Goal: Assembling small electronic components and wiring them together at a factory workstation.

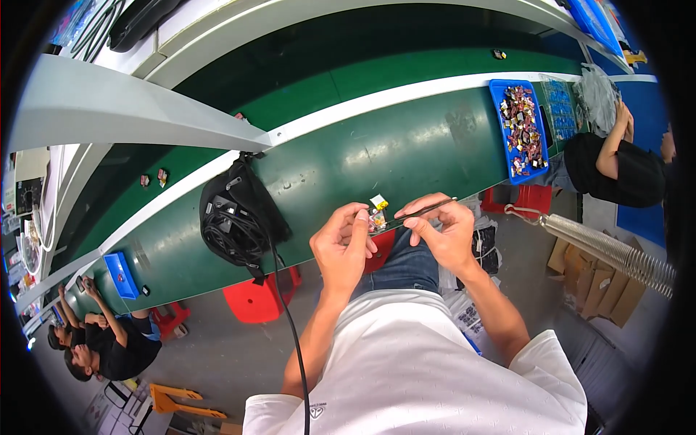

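At the near edge of the green bench, my left hand pinches a small electronic part with a silvery block, yellow tape and reddish bits. My right hand is closed around slim, dark tweezers. Their tip points left at the part, close beside it; whether they touch cannot be made out. Similar small parts fill a blue tray further off to the right.
Left of my hands lies a black bag with coiled cable; a black cord runs down from it. A coiled metal spring hangs at right. Red stools stand under the bench. People sit at both ends, one a black-shirted person.
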Action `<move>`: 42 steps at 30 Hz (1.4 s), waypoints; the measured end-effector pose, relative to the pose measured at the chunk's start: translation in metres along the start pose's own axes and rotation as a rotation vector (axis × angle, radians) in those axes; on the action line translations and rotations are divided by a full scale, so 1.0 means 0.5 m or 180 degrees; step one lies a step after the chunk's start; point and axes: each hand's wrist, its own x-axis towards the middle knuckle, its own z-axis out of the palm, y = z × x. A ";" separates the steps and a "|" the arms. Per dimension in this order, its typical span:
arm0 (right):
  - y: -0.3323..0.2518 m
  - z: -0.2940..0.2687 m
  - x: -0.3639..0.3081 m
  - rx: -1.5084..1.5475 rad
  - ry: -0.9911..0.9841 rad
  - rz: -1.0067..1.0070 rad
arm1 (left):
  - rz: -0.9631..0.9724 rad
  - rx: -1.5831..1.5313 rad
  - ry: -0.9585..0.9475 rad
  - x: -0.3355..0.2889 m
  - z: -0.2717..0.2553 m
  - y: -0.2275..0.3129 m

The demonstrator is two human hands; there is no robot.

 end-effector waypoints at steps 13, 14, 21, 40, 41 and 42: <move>0.011 -0.013 -0.005 -0.0151 -0.0222 -0.0117 | -0.0003 -0.0025 -0.0095 -0.014 0.000 -0.002; 0.011 -0.013 -0.006 -0.0142 -0.0211 -0.0104 | -0.0001 -0.0023 -0.0093 -0.015 0.000 -0.002; -0.004 -0.006 -0.009 0.0099 -0.0070 0.0001 | -0.0319 -0.0463 -0.0134 -0.014 -0.002 0.004; -0.015 0.024 -0.042 0.0143 0.0608 -0.0917 | -0.1833 -0.1785 -0.0736 0.003 -0.025 0.015; -0.014 0.025 -0.042 0.0126 0.0667 -0.1020 | -0.1845 -0.1799 -0.0700 0.003 -0.022 0.016; -0.017 0.029 -0.042 0.0125 0.0668 -0.1024 | -0.1857 -0.1814 -0.0663 0.003 -0.020 0.018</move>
